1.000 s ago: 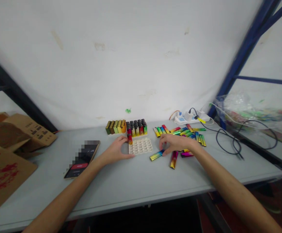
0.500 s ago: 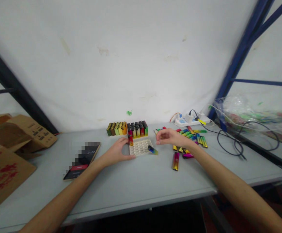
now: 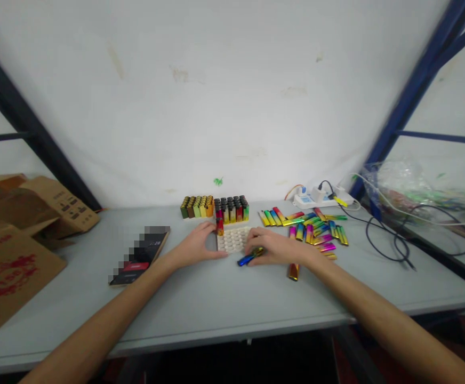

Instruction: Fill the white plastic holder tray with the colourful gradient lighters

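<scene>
A white tray (image 3: 232, 240) with rows of holes lies on the grey table, and a red-gold lighter case (image 3: 220, 227) stands at its back left corner. My left hand (image 3: 200, 245) rests at the tray's left side, thumb and fingers spread apart around that corner. Right of the tray, my right hand (image 3: 270, 247) has its fingers closed on a blue-gold lighter case (image 3: 250, 257), tilted just above or on the table. Behind the tray stand a block of black-topped colourful lighters (image 3: 231, 209) and a block of gold-topped ones (image 3: 197, 206).
Loose shiny cases (image 3: 316, 226) are scattered at the right, one (image 3: 293, 271) nearer the front. A power strip (image 3: 322, 198) and black cable (image 3: 390, 250) lie beyond. At the left are a phone (image 3: 140, 255) and cardboard boxes (image 3: 20, 256).
My right hand has moved down and left onto the blue-gold case beside the tray, which has changed its tilt. My left hand stays at the tray. The whole view has shifted slightly.
</scene>
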`<state>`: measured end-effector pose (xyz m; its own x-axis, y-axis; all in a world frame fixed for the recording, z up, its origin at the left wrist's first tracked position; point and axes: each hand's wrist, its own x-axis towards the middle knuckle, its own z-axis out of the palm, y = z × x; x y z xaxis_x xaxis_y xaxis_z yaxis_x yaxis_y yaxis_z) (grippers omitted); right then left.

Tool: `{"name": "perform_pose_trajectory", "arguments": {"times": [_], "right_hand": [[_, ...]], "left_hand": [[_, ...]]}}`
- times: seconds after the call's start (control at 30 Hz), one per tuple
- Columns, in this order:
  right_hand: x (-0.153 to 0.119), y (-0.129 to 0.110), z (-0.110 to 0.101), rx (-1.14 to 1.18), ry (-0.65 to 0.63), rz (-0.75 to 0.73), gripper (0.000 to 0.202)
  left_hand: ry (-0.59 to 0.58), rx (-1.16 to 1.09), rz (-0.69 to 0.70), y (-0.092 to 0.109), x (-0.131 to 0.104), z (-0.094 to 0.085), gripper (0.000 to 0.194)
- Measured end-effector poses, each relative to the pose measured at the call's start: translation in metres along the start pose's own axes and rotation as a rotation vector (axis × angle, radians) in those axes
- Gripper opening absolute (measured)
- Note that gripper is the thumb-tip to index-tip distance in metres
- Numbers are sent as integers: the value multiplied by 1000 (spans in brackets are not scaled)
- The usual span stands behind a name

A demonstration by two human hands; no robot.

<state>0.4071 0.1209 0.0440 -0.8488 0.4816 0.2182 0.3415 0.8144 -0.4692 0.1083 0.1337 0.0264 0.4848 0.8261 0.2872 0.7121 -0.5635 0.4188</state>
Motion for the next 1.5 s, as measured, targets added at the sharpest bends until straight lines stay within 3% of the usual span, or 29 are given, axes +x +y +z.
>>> {"name": "perform_pose_trajectory", "arguments": {"times": [0.1, 0.23, 0.37, 0.5, 0.83, 0.93, 1.07, 1.23, 1.5], "right_hand": [[5, 1, 7, -27, 3, -22, 23], [3, -6, 1, 48, 71, -1, 21], [-1, -16, -6, 425, 120, 141, 23], [1, -20, -4, 789, 94, 137, 27], [9, -7, 15, 911, 175, 242, 41], [10, -9, 16, 811, 213, 311, 44], [13, -15, 15, 429, 307, 283, 54], [14, -15, 17, 101, 381, 285, 49], [15, -12, 15, -4, 363, 345, 33]], "left_hand": [[-5, -9, -5, 0, 0, 0, 69], [-25, -15, -5, 1, 0, -1, 69], [-34, -12, 5, 2, -1, -2, 69], [-40, -13, 43, 2, -2, -3, 69], [-39, -9, 71, -2, -1, -1, 69], [-39, -9, 66, -1, -2, -1, 68], [-27, -12, 54, -1, -2, 1, 66], [-34, -24, 64, -1, -1, 1, 66], [-41, 0, 48, 1, -1, -1, 67]]}}
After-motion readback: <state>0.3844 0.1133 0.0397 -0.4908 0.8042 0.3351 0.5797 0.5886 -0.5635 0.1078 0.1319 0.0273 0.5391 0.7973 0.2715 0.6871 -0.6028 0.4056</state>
